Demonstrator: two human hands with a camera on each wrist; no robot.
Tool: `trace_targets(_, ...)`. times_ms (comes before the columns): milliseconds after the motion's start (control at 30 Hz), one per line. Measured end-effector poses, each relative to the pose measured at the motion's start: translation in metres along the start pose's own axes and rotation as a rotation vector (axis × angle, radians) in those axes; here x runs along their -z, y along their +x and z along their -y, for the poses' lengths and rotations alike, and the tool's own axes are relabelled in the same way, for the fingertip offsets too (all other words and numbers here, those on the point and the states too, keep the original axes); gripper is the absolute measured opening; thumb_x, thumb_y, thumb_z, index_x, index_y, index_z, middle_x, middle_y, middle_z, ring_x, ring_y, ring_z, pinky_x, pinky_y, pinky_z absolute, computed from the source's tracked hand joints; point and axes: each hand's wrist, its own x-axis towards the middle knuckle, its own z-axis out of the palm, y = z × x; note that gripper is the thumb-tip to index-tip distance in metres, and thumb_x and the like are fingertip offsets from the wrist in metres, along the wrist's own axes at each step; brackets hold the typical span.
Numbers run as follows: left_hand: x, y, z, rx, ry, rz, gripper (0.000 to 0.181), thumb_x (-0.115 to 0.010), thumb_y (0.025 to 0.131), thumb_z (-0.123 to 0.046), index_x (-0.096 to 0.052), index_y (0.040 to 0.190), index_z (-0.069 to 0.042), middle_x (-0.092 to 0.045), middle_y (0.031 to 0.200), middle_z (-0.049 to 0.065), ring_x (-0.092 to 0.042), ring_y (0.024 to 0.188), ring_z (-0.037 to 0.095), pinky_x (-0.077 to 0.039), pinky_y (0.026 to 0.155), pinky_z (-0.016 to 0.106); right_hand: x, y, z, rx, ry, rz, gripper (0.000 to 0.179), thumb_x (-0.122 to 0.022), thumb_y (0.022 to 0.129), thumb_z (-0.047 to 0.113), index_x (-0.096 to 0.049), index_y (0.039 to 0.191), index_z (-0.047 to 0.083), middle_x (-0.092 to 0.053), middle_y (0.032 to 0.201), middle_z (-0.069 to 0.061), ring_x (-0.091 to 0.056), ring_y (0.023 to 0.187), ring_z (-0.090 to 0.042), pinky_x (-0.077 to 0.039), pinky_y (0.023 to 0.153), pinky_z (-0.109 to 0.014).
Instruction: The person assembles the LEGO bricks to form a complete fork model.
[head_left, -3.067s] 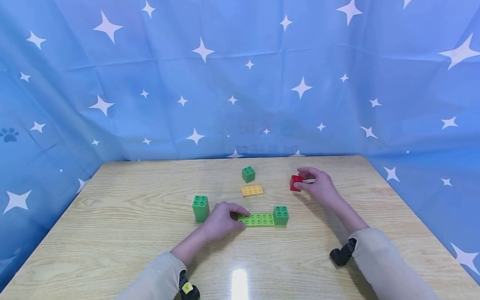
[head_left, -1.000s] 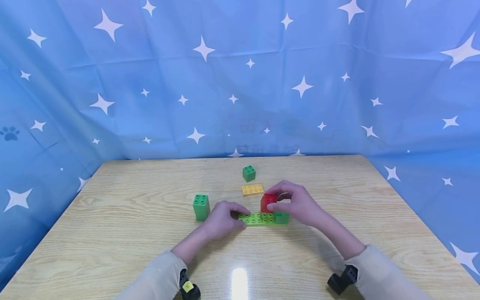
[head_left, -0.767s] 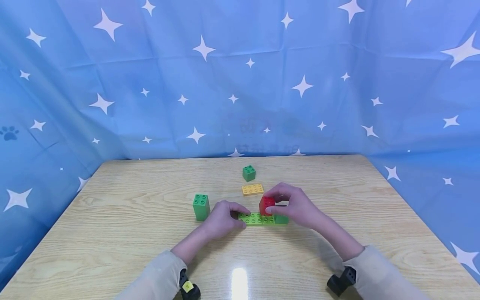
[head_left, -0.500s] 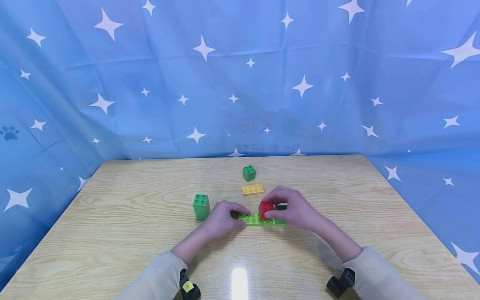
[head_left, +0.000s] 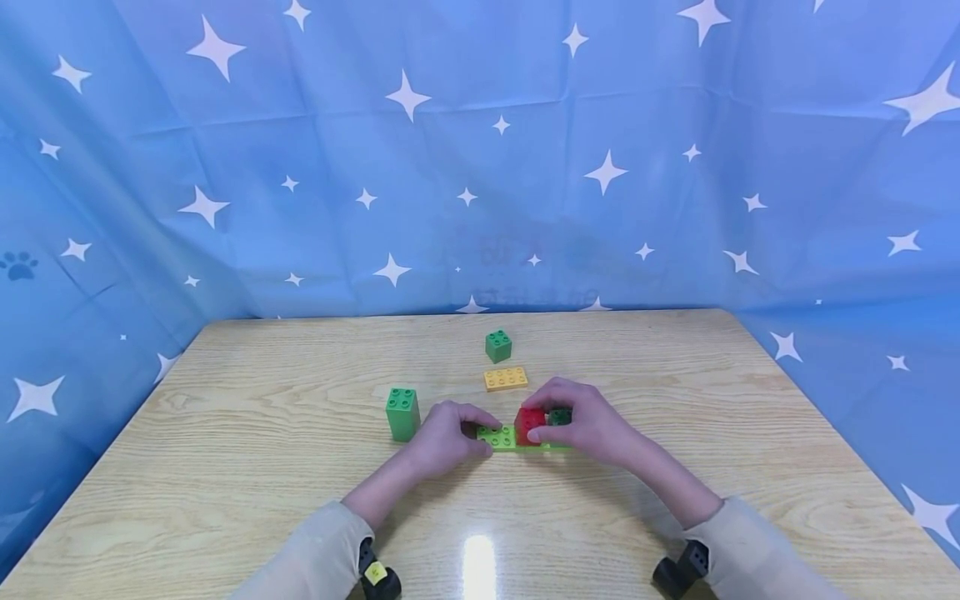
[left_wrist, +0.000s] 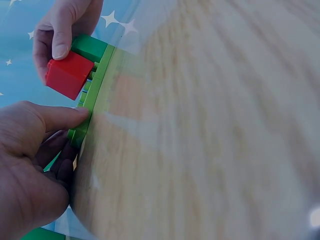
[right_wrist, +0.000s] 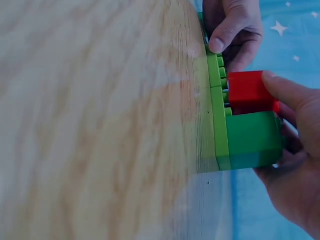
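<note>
In the head view, my right hand [head_left: 588,421] pinches a red building brick [head_left: 529,425] between thumb and fingers. The brick sits low over the seam of two lime green plates [head_left: 495,437] laid end to end. Seen from the left wrist, the red brick [left_wrist: 70,75] is slightly tilted, right at the studs. A green brick [right_wrist: 252,140] stands on the right end of the plates, beside the red one in the right wrist view. My left hand [head_left: 446,442] grips the left end of the plates, thumb in front and fingers behind.
A tall green brick [head_left: 402,414] stands just left of my left hand. Behind the plates lie a yellow-orange plate [head_left: 506,379] and, farther back, a small green brick [head_left: 498,346]. A blue star-printed curtain [head_left: 480,167] hangs behind the wooden table [head_left: 285,450].
My right hand took the red brick from the back right, brought it left and toward me over the plates, then lowered it to the seam. The left hand has stayed in place.
</note>
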Motion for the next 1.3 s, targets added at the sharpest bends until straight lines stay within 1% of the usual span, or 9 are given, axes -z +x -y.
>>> trace_targets(500, 0.0, 0.001, -0.001, 0.01, -0.006, -0.004, 0.027, -0.079, 0.083, 0.003, -0.08, 0.108, -0.009, -0.074, 0.109, 0.001, -0.061, 0.1, 0.016, -0.052, 0.087, 0.035, -0.002, 0.0, -0.005, -0.018, -0.017, -0.022, 0.032, -0.086, 0.085, 0.019, -0.075, 0.116, 0.018, -0.067, 0.109, 0.006, -0.061, 0.101, -0.019, -0.057, 0.081, -0.031)
trace_targets(633, 0.0, 0.001, 0.0, 0.007, -0.011, -0.005, 0.028, -0.078, 0.083, 0.003, -0.08, 0.108, -0.008, -0.074, 0.109, 0.001, -0.061, 0.1, 0.017, -0.052, 0.086, 0.035, -0.003, -0.001, -0.006, -0.04, 0.006, -0.03, 0.033, -0.086, 0.085, 0.019, -0.076, 0.116, 0.018, -0.067, 0.108, 0.005, -0.062, 0.101, -0.02, -0.057, 0.081, -0.032)
trace_targets(800, 0.0, 0.001, 0.0, 0.005, -0.012, -0.004, 0.028, -0.078, 0.083, 0.003, -0.08, 0.108, -0.009, -0.074, 0.109, 0.001, -0.062, 0.101, 0.017, -0.052, 0.087, 0.035, -0.005, -0.001, -0.007, -0.09, 0.051, -0.043, 0.033, -0.087, 0.084, 0.018, -0.076, 0.115, 0.018, -0.068, 0.108, 0.004, -0.062, 0.101, -0.02, -0.057, 0.082, -0.034)
trace_targets(967, 0.0, 0.001, 0.0, 0.0, -0.011, -0.005, 0.028, -0.079, 0.082, 0.003, -0.08, 0.108, -0.008, -0.074, 0.109, 0.001, -0.062, 0.099, 0.016, -0.052, 0.085, 0.034, -0.006, -0.001, -0.008, -0.127, 0.104, -0.046, 0.032, -0.087, 0.084, 0.018, -0.077, 0.114, 0.018, -0.068, 0.109, 0.002, -0.062, 0.102, -0.022, -0.058, 0.082, -0.035)
trace_targets(1233, 0.0, 0.0, 0.0, 0.006, -0.009, -0.003, 0.028, -0.079, 0.083, 0.002, -0.08, 0.108, -0.009, -0.074, 0.11, 0.001, -0.062, 0.101, 0.018, -0.052, 0.087, 0.036, -0.005, -0.003, -0.012, -0.141, 0.134, -0.039, 0.031, -0.086, 0.085, 0.019, -0.076, 0.115, 0.018, -0.068, 0.111, 0.001, -0.061, 0.104, -0.023, -0.056, 0.086, -0.038)
trace_targets(1300, 0.0, 0.0, -0.001, 0.008, -0.011, -0.003, 0.028, -0.079, 0.083, 0.002, -0.08, 0.108, -0.009, -0.074, 0.11, 0.001, -0.062, 0.101, 0.018, -0.052, 0.088, 0.037, -0.005, -0.003, -0.012, -0.133, 0.136, -0.037, 0.031, -0.086, 0.085, 0.019, -0.076, 0.115, 0.018, -0.068, 0.112, 0.001, -0.061, 0.105, -0.023, -0.056, 0.086, -0.039)
